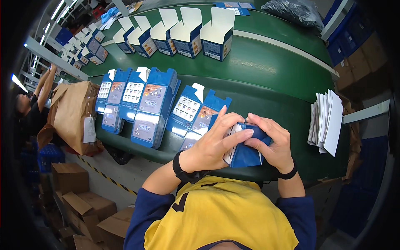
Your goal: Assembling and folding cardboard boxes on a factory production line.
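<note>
Both my hands are closed round a blue cardboard box (246, 156) at the near edge of the green table. My left hand (221, 139) grips its left side, thumb across the top. From the right, my right hand (271, 139) holds it with thumb and fingers on the upper part. The far side of the box is hidden behind my fingers. Just left of my hands lie flat printed blue carton blanks (185, 109). Farther left are thick stacks of the same blanks (152, 102), with white flaps at their far ends.
Several open-topped blue boxes (216, 39) with raised cream lids stand in a row on the belt beyond. A pile of white folded sheets (327, 121) lies at right. Brown paper sack (75, 112) and cardboard cartons (71, 177) sit left. Another person (35, 102) works at far left.
</note>
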The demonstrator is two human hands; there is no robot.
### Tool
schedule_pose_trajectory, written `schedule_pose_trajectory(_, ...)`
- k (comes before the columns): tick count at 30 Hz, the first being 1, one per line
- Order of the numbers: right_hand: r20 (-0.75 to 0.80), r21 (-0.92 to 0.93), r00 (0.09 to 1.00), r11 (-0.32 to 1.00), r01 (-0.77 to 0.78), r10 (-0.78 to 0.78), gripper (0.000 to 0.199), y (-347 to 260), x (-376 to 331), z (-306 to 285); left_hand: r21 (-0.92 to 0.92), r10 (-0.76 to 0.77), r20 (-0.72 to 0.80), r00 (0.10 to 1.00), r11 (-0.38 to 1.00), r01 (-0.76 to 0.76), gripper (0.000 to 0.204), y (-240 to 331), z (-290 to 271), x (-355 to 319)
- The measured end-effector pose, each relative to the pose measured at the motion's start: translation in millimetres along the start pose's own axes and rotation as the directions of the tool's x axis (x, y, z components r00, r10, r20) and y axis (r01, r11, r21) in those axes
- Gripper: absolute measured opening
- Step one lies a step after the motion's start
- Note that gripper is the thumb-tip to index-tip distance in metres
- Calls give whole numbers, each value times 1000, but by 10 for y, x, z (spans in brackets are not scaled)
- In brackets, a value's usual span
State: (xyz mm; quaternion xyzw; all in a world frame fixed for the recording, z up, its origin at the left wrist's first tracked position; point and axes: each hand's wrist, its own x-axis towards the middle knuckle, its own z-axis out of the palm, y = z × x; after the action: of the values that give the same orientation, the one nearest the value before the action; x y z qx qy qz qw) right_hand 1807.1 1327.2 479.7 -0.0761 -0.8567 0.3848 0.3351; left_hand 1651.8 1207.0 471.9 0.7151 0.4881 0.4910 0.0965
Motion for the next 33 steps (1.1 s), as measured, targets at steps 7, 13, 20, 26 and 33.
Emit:
schedule_pose_trajectory(7,2,779,890,557,-287,456,47,-169,-30,98,34,66,-52,996,997,-65,77,23,19,69)
schedule_pose_trajectory(13,23,472,962,845,-251,273,58,-236,36,-6,-11,-50,34,998,999,50,87,7,-92,53)
schedule_pose_trajectory(20,63,527,911,762,-377,407,95,-165,76,-183,343,234,-93,968,920,-190,47,-51,-59,83)
schedule_pose_trajectory(26,561,756,690,55,-652,458,73,374,140,-197,456,111,115,987,877,-152,57,-315,-196,35)
schedule_pose_trajectory(33,-53,574,881,736,-359,471,88,1727,1277,-113,733,-752,-192,630,317,602,110,-712,-445,-434)
